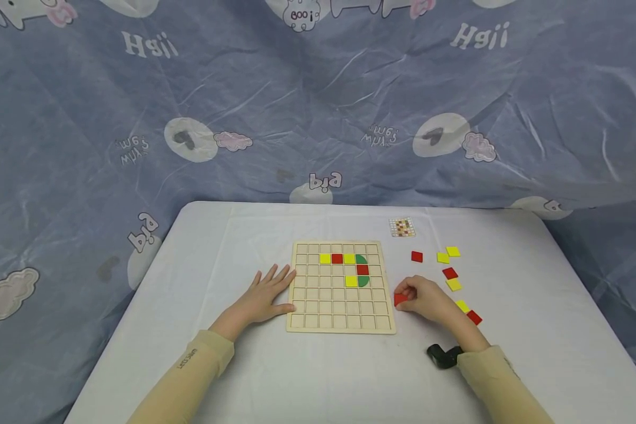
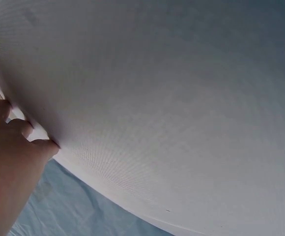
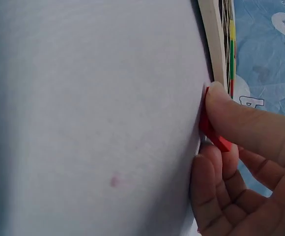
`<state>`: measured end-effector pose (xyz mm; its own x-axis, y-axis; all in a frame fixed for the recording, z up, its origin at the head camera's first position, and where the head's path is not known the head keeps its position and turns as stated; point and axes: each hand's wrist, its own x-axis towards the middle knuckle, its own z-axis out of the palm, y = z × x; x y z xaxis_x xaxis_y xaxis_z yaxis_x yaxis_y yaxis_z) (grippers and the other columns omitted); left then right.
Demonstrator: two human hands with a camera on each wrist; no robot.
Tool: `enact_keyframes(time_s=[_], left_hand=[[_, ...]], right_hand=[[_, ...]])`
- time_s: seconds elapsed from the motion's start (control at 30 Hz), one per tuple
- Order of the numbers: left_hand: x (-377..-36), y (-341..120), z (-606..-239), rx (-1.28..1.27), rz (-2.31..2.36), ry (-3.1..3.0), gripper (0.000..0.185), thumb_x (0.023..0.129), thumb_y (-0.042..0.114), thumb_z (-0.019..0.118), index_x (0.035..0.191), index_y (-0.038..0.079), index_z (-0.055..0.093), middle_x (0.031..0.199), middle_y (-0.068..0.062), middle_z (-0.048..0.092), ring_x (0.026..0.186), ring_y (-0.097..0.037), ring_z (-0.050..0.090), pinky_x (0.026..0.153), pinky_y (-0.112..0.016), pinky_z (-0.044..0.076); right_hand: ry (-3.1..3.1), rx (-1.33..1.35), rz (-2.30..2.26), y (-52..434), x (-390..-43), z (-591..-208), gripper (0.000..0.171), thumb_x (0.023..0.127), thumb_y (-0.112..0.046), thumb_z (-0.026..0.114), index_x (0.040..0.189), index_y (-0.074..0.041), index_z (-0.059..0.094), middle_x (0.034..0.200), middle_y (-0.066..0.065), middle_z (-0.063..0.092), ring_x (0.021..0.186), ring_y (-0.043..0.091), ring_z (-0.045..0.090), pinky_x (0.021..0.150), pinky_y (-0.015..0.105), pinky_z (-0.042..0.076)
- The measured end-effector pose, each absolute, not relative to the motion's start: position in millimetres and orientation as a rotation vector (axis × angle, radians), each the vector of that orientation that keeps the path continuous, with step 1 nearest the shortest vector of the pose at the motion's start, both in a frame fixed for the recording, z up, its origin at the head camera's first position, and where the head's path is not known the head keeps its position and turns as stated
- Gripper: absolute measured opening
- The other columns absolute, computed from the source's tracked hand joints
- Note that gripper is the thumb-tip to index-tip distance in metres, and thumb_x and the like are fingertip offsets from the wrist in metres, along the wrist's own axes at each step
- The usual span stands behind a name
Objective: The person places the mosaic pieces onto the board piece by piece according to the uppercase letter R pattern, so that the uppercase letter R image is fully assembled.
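1. A blue printed cloth with cartoon clouds hangs behind a white table (image 1: 318, 377) seen from the head camera.
2. A wooden grid board (image 1: 340, 287) lies at the table's centre. Yellow, red and green tiles fill a few cells in its upper right part.
3. The left hand (image 1: 265, 294) rests flat at the board's 9 o'clock edge, fingers straight and spread, touching the frame and holding nothing.
4. The right hand (image 1: 429, 299) sits just off the board's 3 o'clock side. Thumb and fingers pinch a red tile (image 1: 400, 300), narrow grip; the right wrist view shows the tile (image 3: 212, 129) tilted up on edge against the cloth.
5. Loose red and yellow tiles (image 1: 450, 273) are scattered at 3 o'clock of the board, and a small pattern card (image 1: 401, 227) lies at about 1 o'clock.
6. Judgement: the tile is being lifted. It would go best kept pinched by its edges, raised fully off the cloth, checked against the card, then lowered square into its cell while the left hand steadies the board.
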<state>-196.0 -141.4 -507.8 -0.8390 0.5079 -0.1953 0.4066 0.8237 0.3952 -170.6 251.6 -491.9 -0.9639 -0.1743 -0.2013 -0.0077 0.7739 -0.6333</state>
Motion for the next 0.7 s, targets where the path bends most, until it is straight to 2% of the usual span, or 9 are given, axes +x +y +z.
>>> enact_keyframes(time_s=[0.33, 0.5, 0.7], left_hand=[[-196, -142, -508, 0.701, 0.484, 2.713, 0.085, 0.092, 0.056, 0.059, 0.159, 0.021, 0.021, 0.166, -0.005, 0.015, 0.154, -0.035, 0.005, 0.121, -0.063, 0.003], [-197, -142, -509, 0.696, 0.479, 2.711, 0.085, 0.091, 0.056, 0.059, 0.159, 0.021, 0.020, 0.166, -0.004, 0.014, 0.154, -0.034, 0.004, 0.121, -0.062, 0.003], [-197, -142, -509, 0.694, 0.489, 2.709, 0.085, 0.092, 0.056, 0.059, 0.159, 0.021, 0.020, 0.166, -0.005, 0.014, 0.154, -0.034, 0.003, 0.121, -0.062, 0.002]], right_hand=[[2.692, -0.101, -1.082, 243, -177, -481, 0.017, 0.083, -0.015, 0.080, 0.096, -0.011, 0.070, 0.083, 0.001, 0.064, 0.077, 0.016, 0.056, 0.066, 0.021, 0.049], [2.673, -0.120, -1.223, 218, -188, -479, 0.018, 0.084, -0.016, 0.079, 0.099, -0.010, 0.071, 0.086, 0.002, 0.068, 0.077, 0.014, 0.061, 0.067, 0.019, 0.052], [2.693, -0.174, -1.288, 181, -201, -479, 0.013, 0.086, -0.018, 0.077, 0.097, -0.012, 0.073, 0.086, 0.001, 0.071, 0.075, 0.014, 0.063, 0.068, 0.024, 0.052]])
